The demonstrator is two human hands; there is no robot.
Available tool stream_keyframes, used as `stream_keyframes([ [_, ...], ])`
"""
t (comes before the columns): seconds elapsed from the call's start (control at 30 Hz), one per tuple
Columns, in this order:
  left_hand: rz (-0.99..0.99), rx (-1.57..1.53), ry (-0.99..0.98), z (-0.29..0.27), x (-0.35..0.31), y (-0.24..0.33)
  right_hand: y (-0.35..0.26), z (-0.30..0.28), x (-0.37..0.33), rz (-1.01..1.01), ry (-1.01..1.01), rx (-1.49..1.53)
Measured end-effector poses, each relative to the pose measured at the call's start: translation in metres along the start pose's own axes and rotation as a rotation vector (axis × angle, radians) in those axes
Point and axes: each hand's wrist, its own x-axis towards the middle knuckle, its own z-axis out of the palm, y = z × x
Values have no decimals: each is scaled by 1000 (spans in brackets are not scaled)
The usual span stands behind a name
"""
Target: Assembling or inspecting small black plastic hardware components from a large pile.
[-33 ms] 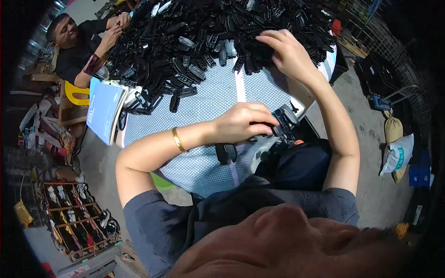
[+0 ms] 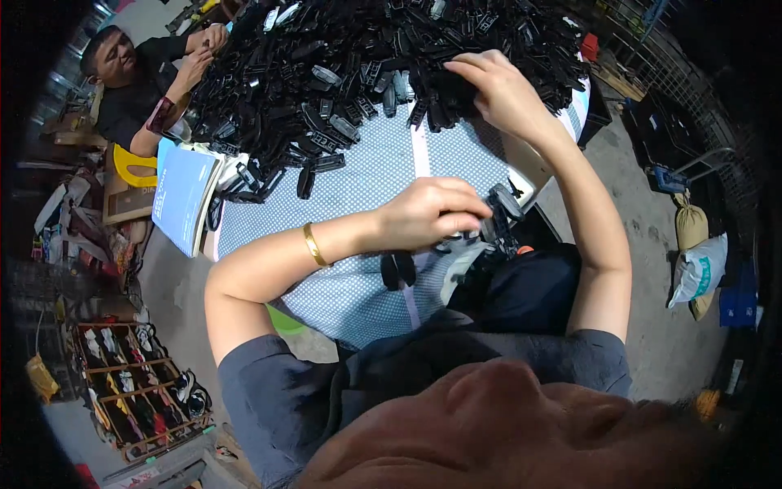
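Observation:
A large heap of small black buckle-like parts (image 2: 326,73), some with grey shiny faces, covers the far side of the table. Over its right front edge reaches my right hand (image 2: 507,96), the fingers stretched and apart from the thumb; the fingertips lie against the dark parts. My left hand (image 2: 432,213), below a gold bracelet (image 2: 318,244), is bent over a smaller group of black parts (image 2: 507,216) at the near right table edge. Its fingers and thumb are apart, the tips slightly blurred. A black part (image 2: 397,270) lies under the left wrist.
The table has a dotted pale cover (image 2: 350,191). A blue book (image 2: 186,191) lies at its left edge, near a yellow ring-shaped thing (image 2: 134,167). At the far left a co-worker (image 2: 134,90) handles something small. Sacks (image 2: 699,269) stand on the floor at right.
My right hand has shifted slightly left over the heap. The left fingers have moved slightly, showing more of the black part beside them.

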Motion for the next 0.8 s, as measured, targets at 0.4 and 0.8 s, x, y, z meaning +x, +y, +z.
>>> stream_keyframes([
  [0.4,-303,678,349,-60,28,-63,-10,14,4,-11,42,35],
  [0.8,-443,-684,655,-55,13,-40,-57,10,-3,603,-84,1058],
])
